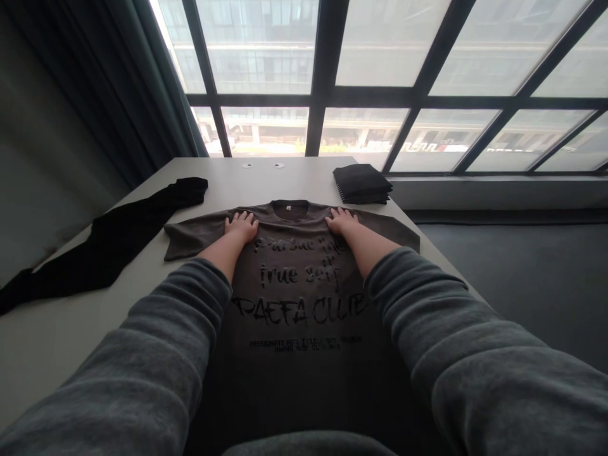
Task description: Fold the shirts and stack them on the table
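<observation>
A dark grey-brown T-shirt (299, 285) with black lettering lies spread face up on a white table, its collar at the far end and its sleeves out to both sides. My left hand (242, 226) rests flat on the shirt's left shoulder, fingers spread. On the opposite shoulder, my right hand (341, 220) lies flat too, fingers apart. Neither hand grips the cloth. My forearms cover parts of the shirt's sides, and its lower end falls into shadow near my body.
Black trousers or a similar long garment (128, 234) stretch along the left of the white table (218, 180). A stack of folded black cloth (361, 183) sits at the back right. Large windows (266, 50) stand behind, with a dark curtain (114, 76) at left.
</observation>
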The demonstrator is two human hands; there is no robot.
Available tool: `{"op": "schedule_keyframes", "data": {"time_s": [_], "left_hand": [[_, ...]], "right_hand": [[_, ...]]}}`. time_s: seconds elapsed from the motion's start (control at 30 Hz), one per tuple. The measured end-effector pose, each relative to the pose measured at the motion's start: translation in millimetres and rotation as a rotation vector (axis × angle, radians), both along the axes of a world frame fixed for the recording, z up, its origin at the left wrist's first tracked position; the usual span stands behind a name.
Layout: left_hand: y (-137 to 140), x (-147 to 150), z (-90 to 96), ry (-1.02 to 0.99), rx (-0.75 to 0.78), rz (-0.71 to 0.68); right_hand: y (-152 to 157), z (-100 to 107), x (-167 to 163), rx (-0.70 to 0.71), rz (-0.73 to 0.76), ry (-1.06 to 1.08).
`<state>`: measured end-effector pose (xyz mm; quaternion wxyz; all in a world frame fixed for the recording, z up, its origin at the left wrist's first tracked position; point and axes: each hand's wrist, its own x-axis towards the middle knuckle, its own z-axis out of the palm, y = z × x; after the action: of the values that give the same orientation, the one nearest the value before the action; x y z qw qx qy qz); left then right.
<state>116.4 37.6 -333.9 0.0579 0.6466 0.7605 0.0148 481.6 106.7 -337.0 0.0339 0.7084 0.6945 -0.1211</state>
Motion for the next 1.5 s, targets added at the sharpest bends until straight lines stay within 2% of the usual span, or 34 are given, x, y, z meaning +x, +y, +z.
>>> {"op": "schedule_keyframes", "data": {"time_s": [0.33, 0.6, 0.93, 1.3, 1.4, 1.5], "left_hand": [[51, -10, -1.2, 0.034, -0.085, 0.009], [70, -10, -4.3, 0.034, -0.121, 0.063], [57, -8, 1.9, 0.025, -0.073, 0.061], [42, -44, 17.7, 0.056, -0.080, -0.010], [31, -58, 19.4, 0.081, 0.032, -0.036], [10, -81, 12.3, 0.081, 0.128, -0.049]], "right_hand": [[19, -8, 4, 0.008, 0.010, 0.016], [29, -9, 6, 0.019, 0.012, 0.031], [13, -1, 5, 0.121, 0.014, 0.020], [6, 5, 5, 0.123, 0.013, 0.009], [7, 3, 6, 0.130, 0.017, 0.008], [11, 0, 7, 0.138, 0.020, 0.003]]}}
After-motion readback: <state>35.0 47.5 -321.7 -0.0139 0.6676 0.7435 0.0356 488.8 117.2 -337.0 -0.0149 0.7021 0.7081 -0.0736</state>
